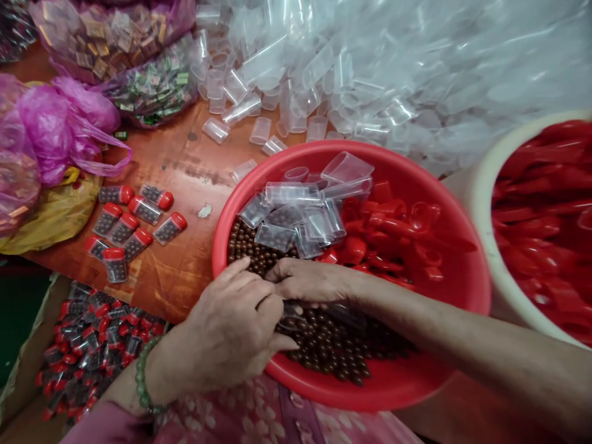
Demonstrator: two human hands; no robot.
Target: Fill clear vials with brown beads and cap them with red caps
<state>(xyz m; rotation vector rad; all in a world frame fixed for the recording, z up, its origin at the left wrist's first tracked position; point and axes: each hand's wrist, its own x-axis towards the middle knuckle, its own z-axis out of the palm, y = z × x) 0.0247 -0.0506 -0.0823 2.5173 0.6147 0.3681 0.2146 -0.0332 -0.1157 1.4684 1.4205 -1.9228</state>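
Note:
My left hand (231, 320), a green bead bracelet (141, 376) at its wrist, is over the near left rim of a red basin (467, 271). Its fingers are curled and the thumb points right; what they close on is mostly hidden. Part of a clear plastic piece (292, 317) shows between that thumb and my right hand (309, 280). My right hand reaches in from the right, its fingers bent together against the left fingers, their tips hidden. Around both hands lie shiny brown beads (330, 345). Clear flat tubes (296, 194) and red plastic caps (393, 225) are heaped behind them.
Several filled, red-capped tubes (124, 228) lie on the orange table (185, 277). A cardboard box (34, 345) below holds many more. Loose clear tubes (287, 92) pile up behind the basin. A white tub (481, 185) of red pieces stands right; plastic bags (60, 123) are left.

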